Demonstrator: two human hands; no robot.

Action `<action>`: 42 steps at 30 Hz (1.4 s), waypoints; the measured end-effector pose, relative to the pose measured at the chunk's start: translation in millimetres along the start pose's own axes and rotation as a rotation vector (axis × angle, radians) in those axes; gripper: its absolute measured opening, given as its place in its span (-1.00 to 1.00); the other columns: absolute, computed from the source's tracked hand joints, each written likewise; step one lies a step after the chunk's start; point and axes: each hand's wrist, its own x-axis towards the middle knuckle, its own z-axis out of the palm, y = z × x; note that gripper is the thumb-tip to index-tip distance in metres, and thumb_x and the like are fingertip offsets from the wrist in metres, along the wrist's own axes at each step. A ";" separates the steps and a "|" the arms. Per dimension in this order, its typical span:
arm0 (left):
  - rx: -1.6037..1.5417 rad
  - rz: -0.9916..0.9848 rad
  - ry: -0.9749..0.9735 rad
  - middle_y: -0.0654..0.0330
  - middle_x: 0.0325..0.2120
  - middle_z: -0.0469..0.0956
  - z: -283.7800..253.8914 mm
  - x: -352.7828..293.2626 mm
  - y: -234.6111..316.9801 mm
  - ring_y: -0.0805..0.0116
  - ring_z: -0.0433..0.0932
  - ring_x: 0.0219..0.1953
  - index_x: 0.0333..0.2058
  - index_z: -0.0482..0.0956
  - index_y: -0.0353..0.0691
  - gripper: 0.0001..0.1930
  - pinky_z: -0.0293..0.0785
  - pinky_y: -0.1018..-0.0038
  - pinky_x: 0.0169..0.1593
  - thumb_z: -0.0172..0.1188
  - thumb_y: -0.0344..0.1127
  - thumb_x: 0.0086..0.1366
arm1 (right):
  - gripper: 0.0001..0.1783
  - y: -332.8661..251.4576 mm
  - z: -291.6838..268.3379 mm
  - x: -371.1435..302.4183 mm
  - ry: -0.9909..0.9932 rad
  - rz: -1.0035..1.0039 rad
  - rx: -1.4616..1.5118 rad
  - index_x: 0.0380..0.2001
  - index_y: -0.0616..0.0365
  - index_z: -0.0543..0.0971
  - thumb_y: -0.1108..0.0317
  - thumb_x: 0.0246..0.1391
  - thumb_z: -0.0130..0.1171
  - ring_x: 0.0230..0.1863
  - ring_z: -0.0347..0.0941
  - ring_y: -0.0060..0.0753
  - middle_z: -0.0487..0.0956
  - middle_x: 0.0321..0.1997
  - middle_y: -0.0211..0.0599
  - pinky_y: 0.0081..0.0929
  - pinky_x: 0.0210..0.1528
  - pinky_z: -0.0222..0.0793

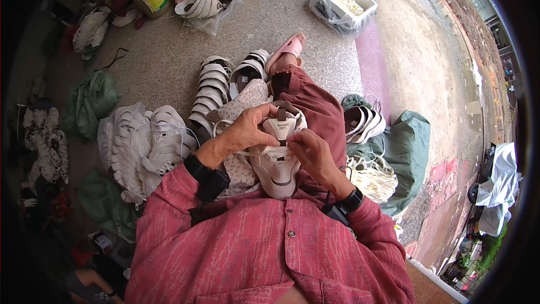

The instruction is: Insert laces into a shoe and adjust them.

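Two hands, one off-white, round-toed, leather-look sneaker (pixel 277 177) in the lap (pixel 331 129): left hand (pixel 250 129) grips around its tongue (pixel 283 126); right hand (pixel 313 152) bunched, can't tell on what. Loose left grip could skew that tongue.

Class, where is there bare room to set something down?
Bare floor lies between the white tub and pink sandal, and between the upper green bag and shoe row. Crowded: the shoe pile and around the left hand, holding a pale shoe, and right hand.

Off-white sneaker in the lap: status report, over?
Left fingers hold off-white sneaker; right fingers at its pale tongue, grip unclear. Toe towards red shirt. White shoe pile to the left.
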 end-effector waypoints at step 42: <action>-0.012 -0.012 0.028 0.29 -0.18 0.52 -4.2 -4.3 1.7 0.60 0.49 -0.22 0.04 0.32 -0.24 -0.58 0.45 0.64 -0.15 0.21 -0.31 0.26 | -0.92 -0.4 -15.3 3.2 0.127 0.476 0.840 -0.32 0.20 0.57 0.42 0.19 0.15 -0.38 0.39 -0.70 0.53 -0.40 -0.52 -0.69 -0.32 0.31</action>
